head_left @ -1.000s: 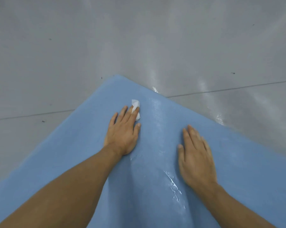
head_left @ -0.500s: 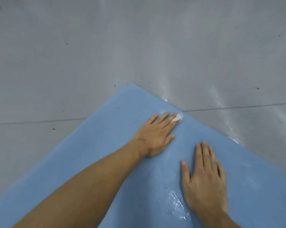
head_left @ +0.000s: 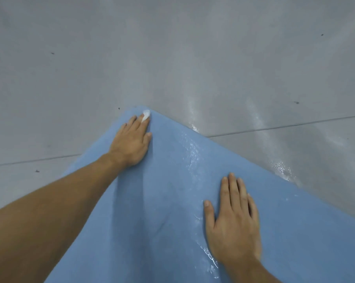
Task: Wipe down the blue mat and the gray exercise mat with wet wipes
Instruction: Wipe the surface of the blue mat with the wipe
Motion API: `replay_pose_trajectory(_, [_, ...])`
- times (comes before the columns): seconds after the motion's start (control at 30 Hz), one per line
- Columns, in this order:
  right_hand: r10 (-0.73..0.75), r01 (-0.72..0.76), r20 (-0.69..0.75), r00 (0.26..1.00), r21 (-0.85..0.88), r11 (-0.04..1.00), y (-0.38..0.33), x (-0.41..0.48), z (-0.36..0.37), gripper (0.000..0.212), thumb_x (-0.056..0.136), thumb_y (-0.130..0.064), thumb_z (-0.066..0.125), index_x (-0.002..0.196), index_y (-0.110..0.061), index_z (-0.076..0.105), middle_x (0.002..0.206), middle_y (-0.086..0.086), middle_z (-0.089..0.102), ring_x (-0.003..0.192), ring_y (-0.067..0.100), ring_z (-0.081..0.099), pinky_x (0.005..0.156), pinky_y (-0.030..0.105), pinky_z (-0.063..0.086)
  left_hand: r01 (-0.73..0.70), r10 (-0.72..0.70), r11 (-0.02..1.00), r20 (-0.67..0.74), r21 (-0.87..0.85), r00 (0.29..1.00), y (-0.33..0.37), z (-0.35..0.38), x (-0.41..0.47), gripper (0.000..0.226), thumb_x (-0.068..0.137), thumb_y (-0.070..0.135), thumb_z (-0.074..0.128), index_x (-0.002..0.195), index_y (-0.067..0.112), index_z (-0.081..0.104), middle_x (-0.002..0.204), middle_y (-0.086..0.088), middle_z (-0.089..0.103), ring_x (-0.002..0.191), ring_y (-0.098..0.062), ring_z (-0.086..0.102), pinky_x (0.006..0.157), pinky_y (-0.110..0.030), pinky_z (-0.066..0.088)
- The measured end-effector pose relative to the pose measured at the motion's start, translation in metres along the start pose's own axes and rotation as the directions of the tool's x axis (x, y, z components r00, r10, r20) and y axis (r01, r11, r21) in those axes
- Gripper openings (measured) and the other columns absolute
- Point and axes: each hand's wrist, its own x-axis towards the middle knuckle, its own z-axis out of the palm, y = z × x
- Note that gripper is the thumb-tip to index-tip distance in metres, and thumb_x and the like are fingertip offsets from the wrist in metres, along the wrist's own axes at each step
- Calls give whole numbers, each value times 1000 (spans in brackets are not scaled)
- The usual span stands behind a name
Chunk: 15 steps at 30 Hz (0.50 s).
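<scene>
Here, left grip point(head_left: 131, 144) presses a wet wipe point(head_left: 146, 114) flat on the blue mat point(head_left: 172, 201), far corner; right grip point(head_left: 233, 219) lies flat, empty; floor point(head_left: 172, 58) borders both edges.

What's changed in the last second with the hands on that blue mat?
The left hand slid the wet wipe across the blue mat: first out to its right edge, then up to the far corner, where it now presses it. The right hand stayed flat on the mat. Nothing was picked up or released.
</scene>
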Motion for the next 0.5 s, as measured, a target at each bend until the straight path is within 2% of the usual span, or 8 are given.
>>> replay_pose_trajectory(0.1, [-1, 1, 14, 1000, 3, 1000, 0, 0, 0, 74, 103, -55, 28, 163, -13, 29, 172, 1, 21, 159, 20, 17, 125, 41, 16, -294, 289, 955, 95, 48, 953, 41, 13, -49, 67, 102, 47, 14, 166, 29, 2, 173, 11, 8, 160, -19, 4, 129, -37, -1])
replay_pose_trajectory(0.2, [-1, 1, 21, 1000, -15, 1000, 0, 1, -1, 73, 103, -53, 28, 163, -12, 30, 172, 2, 22, 159, 20, 17, 125, 41, 16, -576, 554, 815, 206, 62, 807, 78, 27, -104, 65, 107, 42, 24, 166, 28, 0, 173, 14, 3, 159, -12, -5, 129, -39, -5])
replay_pose_trajectory(0.27, [-6, 7, 14, 1000, -17, 1000, 0, 1, -1, 72, 103, -52, 27, 162, -12, 31, 171, 3, 24, 159, 20, 18, 125, 40, 18, -673, 642, 736, 236, 80, 730, 91, 36, -128, 62, 110, 40, 28, 166, 24, 7, 173, 13, 4, 160, -13, -6, 129, -39, -3])
replay_pose_trajectory(0.33, [-8, 9, 17, 1000, -15, 1000, 1, 1, -2, 71, 103, -51, 27, 162, -12, 31, 171, 3, 23, 159, 20, 18, 125, 41, 18, -672, 643, 736, 222, 85, 733, 89, 36, -123, 61, 109, 39, 25, 166, 26, 7, 173, 14, 4, 159, -11, -6, 128, -37, -5])
replay_pose_trajectory(0.37, [-5, 5, 20, 1000, -13, 1000, 1, 1, -2, 71, 103, -50, 28, 162, -12, 30, 171, 3, 23, 159, 20, 17, 125, 41, 18, -642, 616, 762, 206, 88, 760, 84, 34, -113, 62, 108, 40, 22, 166, 29, 5, 173, 15, 4, 159, -10, -6, 128, -35, -6])
replay_pose_trajectory(0.43, [-3, 3, 26, 1000, -11, 1000, 0, 1, -3, 71, 103, -49, 27, 163, -12, 29, 172, 3, 22, 159, 20, 16, 125, 41, 17, -492, 479, 869, 151, 58, 865, 65, 27, -85, 60, 107, 42, 15, 166, 33, 4, 172, 16, 5, 159, -9, -3, 128, -35, -5])
replay_pose_trajectory(0.5, [-3, 3, 38, 999, -19, 1000, 0, 1, -5, 71, 103, -51, 24, 163, -13, 27, 172, 2, 20, 159, 19, 14, 126, 40, 15, -275, 272, 960, 65, 44, 960, 30, 17, -53, 57, 110, 41, 16, 165, 31, 11, 172, 12, 11, 159, -14, 4, 129, -41, 3])
